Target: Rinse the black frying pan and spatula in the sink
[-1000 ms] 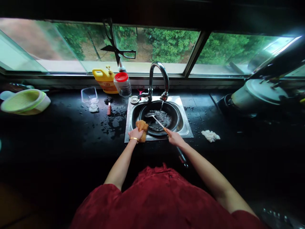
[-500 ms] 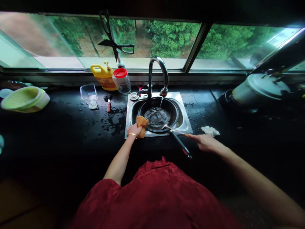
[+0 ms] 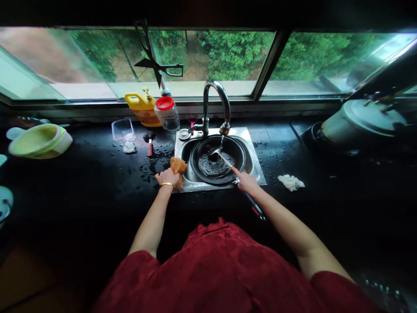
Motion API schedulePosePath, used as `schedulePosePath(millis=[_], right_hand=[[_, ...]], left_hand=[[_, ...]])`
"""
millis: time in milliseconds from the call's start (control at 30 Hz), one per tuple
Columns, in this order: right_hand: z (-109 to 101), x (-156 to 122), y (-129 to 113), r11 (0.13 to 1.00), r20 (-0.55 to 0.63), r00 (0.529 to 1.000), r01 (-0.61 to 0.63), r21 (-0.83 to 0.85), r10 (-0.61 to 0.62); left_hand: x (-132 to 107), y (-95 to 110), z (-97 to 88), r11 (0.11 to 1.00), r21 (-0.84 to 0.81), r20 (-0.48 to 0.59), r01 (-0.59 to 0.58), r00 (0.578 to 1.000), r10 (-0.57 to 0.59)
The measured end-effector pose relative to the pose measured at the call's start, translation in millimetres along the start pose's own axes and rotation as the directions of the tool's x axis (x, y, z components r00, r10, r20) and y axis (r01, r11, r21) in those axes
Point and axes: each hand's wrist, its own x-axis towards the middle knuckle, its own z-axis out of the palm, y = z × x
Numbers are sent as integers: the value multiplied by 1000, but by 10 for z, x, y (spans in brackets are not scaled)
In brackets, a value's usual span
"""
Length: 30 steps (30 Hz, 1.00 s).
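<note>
My left hand (image 3: 167, 177) rests at the left edge of the sink (image 3: 257, 167), closed around an orange-brown scrubbing cloth (image 3: 178, 165). In my right hand (image 3: 246, 182) is the handle of a metal spatula (image 3: 225, 159). Its head lies under the running water from the faucet (image 3: 227, 104), over a black frying pan (image 3: 241, 150). The pan sits in the sink with water in it, and its dark handle (image 3: 256, 206) sticks out toward me beneath my right wrist.
Left on the wet black counter are a clear plastic box (image 3: 123, 129), a small pinkish bottle (image 3: 150, 148), a yellow jug (image 3: 141, 106), a red-lidded jar (image 3: 167, 115) and a green basket (image 3: 41, 141). A crumpled white cloth (image 3: 291, 182) and a large pot (image 3: 358, 121) are on the right.
My right hand has moved left and forward, bringing the spatula head from the pan's near rim under the water stream. My left hand, with the scrubbing cloth, has shifted left off the pan's rim.
</note>
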Motion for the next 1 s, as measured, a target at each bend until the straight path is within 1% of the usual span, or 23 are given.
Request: schedulePosePath(millis=[67,133,233,333,400,467,500,567,667,733,800,867,933,1000], right_hand=[[-7,-49,37,1000,14,1000,3,-22,-3],[-50,-161,176,998,47,999,-11,-54,13],[-144,-411,455,995,65,997,-39,-95,45],[-226,-695,652,990,84,996,-15,-141,27],[-256,-847,697,986,107,994,14,-167,4],[-258,-921,683,984,110,994,28,-176,-8],[-249,-917,662,985,101,995,24,-172,-7],[-211,-822,599,988,75,997,-4,-154,16],[-126,-517,467,993,49,997,-52,-102,57],[-62,-279,338,997,42,997,-59,-50,61],[4,-74,169,999,25,999,-47,13,46],[70,66,-26,998,8,1000,-11,64,11],[128,125,-204,995,3,1000,29,93,-29],[168,101,-320,992,11,998,66,105,-67]], left_hand=[[19,-2,55,1000,9,0,-1,1000,1],[33,0,112,1000,0,12,-1,1000,1],[51,3,188,1000,-10,13,0,1000,0],[67,6,241,1000,5,1,-14,1000,14],[77,12,259,1000,14,-1,-26,1000,26],[86,20,265,999,12,5,-30,1000,30],[89,24,266,999,10,9,-32,999,32],[94,29,265,999,9,14,-31,999,31],[96,30,264,999,10,17,-42,999,42],[95,28,260,999,6,19,-43,999,43],[93,27,250,999,-2,26,-36,999,36],[91,27,241,1000,-10,34,-30,999,30],[92,28,242,999,-14,42,-33,999,33],[93,27,261,999,-6,31,-36,999,37]])
